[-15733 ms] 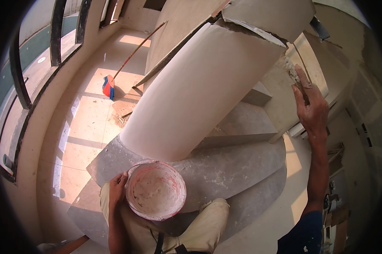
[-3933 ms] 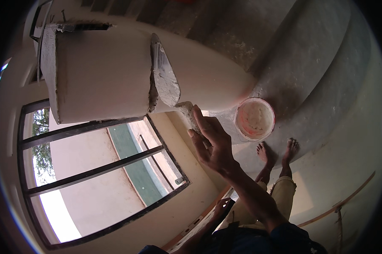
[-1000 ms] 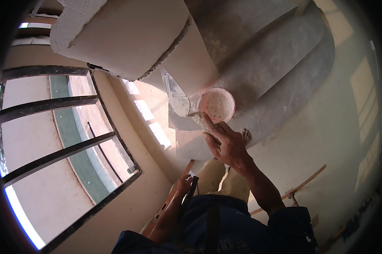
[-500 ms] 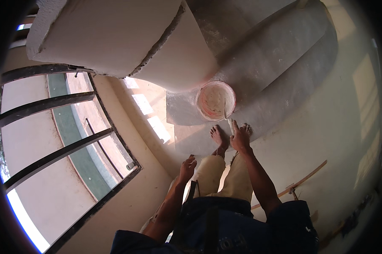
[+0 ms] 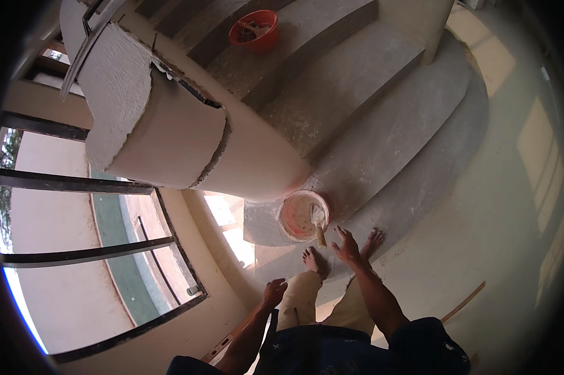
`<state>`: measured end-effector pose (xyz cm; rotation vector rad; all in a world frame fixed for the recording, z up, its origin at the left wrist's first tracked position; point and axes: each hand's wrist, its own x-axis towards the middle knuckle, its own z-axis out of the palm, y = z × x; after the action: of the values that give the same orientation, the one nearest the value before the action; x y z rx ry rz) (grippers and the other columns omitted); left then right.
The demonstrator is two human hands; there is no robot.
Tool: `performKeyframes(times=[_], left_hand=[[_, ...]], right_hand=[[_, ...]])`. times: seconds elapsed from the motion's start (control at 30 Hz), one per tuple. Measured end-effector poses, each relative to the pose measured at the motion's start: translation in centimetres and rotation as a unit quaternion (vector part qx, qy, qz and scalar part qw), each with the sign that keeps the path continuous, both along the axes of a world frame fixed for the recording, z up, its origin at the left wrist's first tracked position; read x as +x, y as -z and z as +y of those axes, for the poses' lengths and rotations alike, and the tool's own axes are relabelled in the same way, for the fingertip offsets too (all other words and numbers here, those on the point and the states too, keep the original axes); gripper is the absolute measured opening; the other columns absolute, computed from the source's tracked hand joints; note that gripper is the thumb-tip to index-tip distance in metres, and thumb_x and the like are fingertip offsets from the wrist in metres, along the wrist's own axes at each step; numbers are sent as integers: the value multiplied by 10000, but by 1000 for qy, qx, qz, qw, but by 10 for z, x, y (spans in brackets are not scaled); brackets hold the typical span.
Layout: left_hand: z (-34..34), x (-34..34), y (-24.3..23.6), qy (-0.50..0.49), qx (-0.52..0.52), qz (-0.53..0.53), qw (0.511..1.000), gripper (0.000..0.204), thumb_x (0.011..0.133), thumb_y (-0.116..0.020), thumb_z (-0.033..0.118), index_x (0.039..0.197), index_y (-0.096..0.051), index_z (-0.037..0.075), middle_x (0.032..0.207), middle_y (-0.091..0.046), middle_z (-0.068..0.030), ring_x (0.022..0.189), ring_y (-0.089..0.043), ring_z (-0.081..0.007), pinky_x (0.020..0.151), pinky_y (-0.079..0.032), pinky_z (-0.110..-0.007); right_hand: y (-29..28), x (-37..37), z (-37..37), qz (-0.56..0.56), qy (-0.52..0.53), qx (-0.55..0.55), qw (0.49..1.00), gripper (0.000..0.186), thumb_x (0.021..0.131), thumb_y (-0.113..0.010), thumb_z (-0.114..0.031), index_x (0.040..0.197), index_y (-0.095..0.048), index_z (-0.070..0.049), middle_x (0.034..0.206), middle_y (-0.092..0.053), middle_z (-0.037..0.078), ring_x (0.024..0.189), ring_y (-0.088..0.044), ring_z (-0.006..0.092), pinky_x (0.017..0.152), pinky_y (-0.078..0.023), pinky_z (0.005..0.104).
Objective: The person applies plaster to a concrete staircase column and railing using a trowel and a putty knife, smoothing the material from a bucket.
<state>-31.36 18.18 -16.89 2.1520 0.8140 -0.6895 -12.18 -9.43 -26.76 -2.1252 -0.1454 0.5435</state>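
Observation:
A round reddish bucket point(image 5: 284, 220) holds a pale paste smeared up its walls. A trowel point(image 5: 320, 235) coated in the paste leans in it, blade down, its handle over the near rim. Just right of that handle, my right hand point(image 5: 347, 245) is open with its fingers spread, apart from the trowel. My left hand point(image 5: 274, 292) hangs beside my left leg, its fingers loosely bent and nothing visible in them. The bucket stands in front of my bare feet.
Curved grey steps point(image 5: 382, 119) rise ahead. A red tub point(image 5: 254, 42) with a tool inside stands higher up on them. To the left are a pale curved wall point(image 5: 188, 137) with a rough broken edge and a barred window point(image 5: 85, 259). A wooden strip point(image 5: 463, 302) lies at right.
My right hand has let go of the trowel, which now rests in the bucket. My view has tilted up, bringing more steps and the red tub into sight.

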Motion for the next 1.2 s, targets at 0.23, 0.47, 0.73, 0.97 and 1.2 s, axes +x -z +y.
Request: performKeyframes(times=[0.23, 0.47, 0.73, 0.97, 1.2], left_hand=[[-90, -1, -39, -93, -138, 146, 975, 632, 1021, -429, 534, 1318, -622, 11, 1337, -623, -228, 1291, -563, -338, 1108, -396, -408], [-150, 93, -38, 42, -234, 117, 964, 663, 1032, -374, 642, 1344, -623, 114, 1206, -638, -89, 1057, -585, -195, 965, -457, -337], [-174, 149, -4, 67, -274, 49, 958, 537, 1040, -445, 400, 1416, -464, 17, 1357, -580, -282, 1304, -548, -384, 1076, -436, -450], [-156, 160, 46, -2, -284, 4, 959, 441, 994, -510, 421, 1157, -650, 36, 984, -702, -238, 1046, -680, -367, 878, -506, -453], [-196, 197, 0, -144, -327, -93, 929, 387, 989, -526, 396, 1156, -658, 73, 1132, -692, -199, 1081, -671, -338, 905, -510, -443]], right_hand=[[-82, -70, -209, 217, -79, -221, 948, 978, 791, -693, -693, 1432, -498, 21, 1373, -569, 282, 1321, -518, 419, 1105, -418, 482], [-123, -64, -303, 564, -180, -147, 793, 973, 733, -595, -880, 1365, -624, -140, 1326, -635, 131, 1182, -612, 275, 950, -525, 452], [-129, 83, -321, 373, -309, -224, 846, 750, 792, -587, -798, 1077, -777, -131, 1141, -730, 135, 1051, -682, 317, 903, -542, 437], [-183, 304, -260, 132, -162, -166, 964, 570, 852, -730, -569, 1050, -753, -35, 1017, -748, 177, 979, -720, 316, 871, -544, 395], [-236, 574, -137, -87, -196, -101, 971, 700, 879, -706, -555, 1288, -627, 7, 1270, -646, 260, 1191, -620, 388, 1007, -488, 436]])
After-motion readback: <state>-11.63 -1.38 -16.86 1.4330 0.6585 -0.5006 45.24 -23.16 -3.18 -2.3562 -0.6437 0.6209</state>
